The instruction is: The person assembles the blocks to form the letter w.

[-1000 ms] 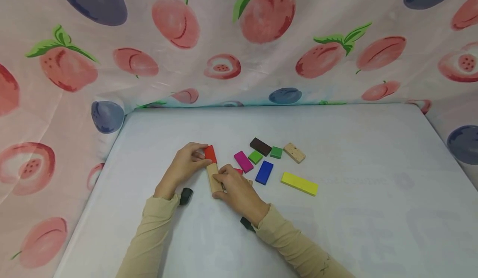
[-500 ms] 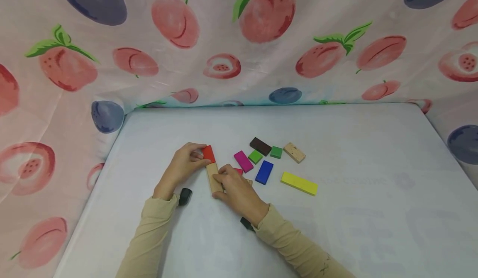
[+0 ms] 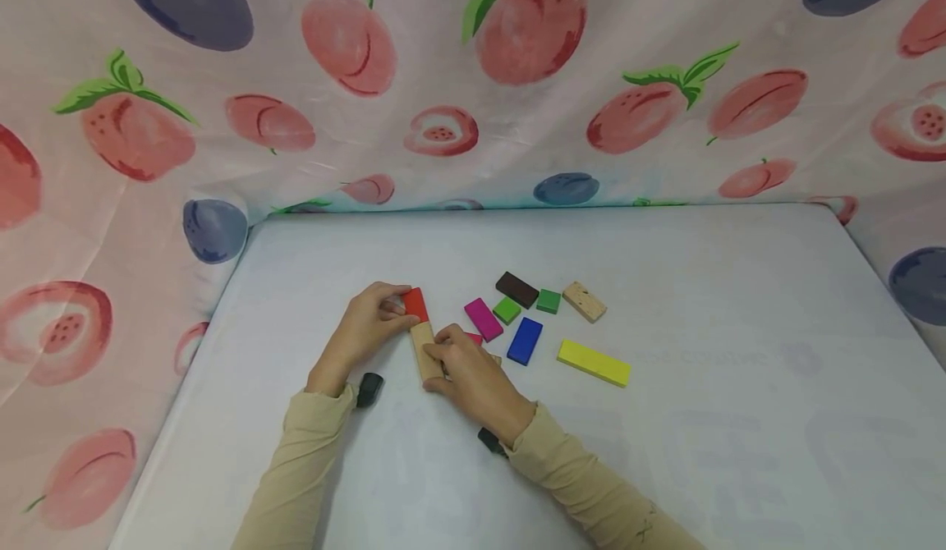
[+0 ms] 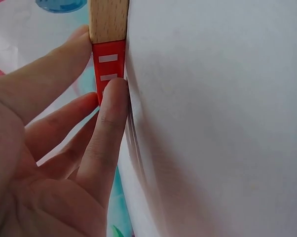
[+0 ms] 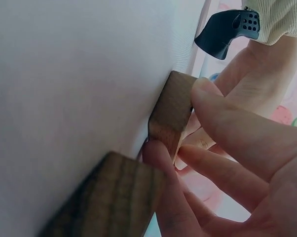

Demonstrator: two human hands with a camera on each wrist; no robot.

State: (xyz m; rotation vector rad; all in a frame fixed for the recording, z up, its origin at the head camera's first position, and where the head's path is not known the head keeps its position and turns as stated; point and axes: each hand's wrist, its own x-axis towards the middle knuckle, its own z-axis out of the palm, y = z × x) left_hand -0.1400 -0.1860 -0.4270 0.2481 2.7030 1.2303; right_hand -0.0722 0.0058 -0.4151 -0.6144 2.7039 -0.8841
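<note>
On the white table a red block [image 3: 416, 304] lies end to end with a plain wooden block [image 3: 421, 345], making one straight row. My left hand [image 3: 362, 324] pinches the red block from its left side; white rectangles show on its edge in the left wrist view, where it meets the wooden block [image 4: 109, 19]. My right hand [image 3: 476, 373] grips the wooden block near its closer end, thumb and fingers on it in the right wrist view. Partly hidden behind the right hand are a pinkish-red block [image 3: 474, 338] and another wooden block [image 5: 114, 202].
Right of the hands lie a magenta block [image 3: 484, 319], a blue block [image 3: 525, 341], a light green block [image 3: 507, 310], a dark green block [image 3: 548, 301], a dark brown block [image 3: 516, 289], a speckled wooden block [image 3: 584, 301] and a long yellow block [image 3: 594, 363]. A fruit-print cloth [image 3: 510, 139] hangs behind.
The red block's far end shifted slightly left and then back right, under the left hand. Both hands otherwise keep their places, and the loose blocks stay put.
</note>
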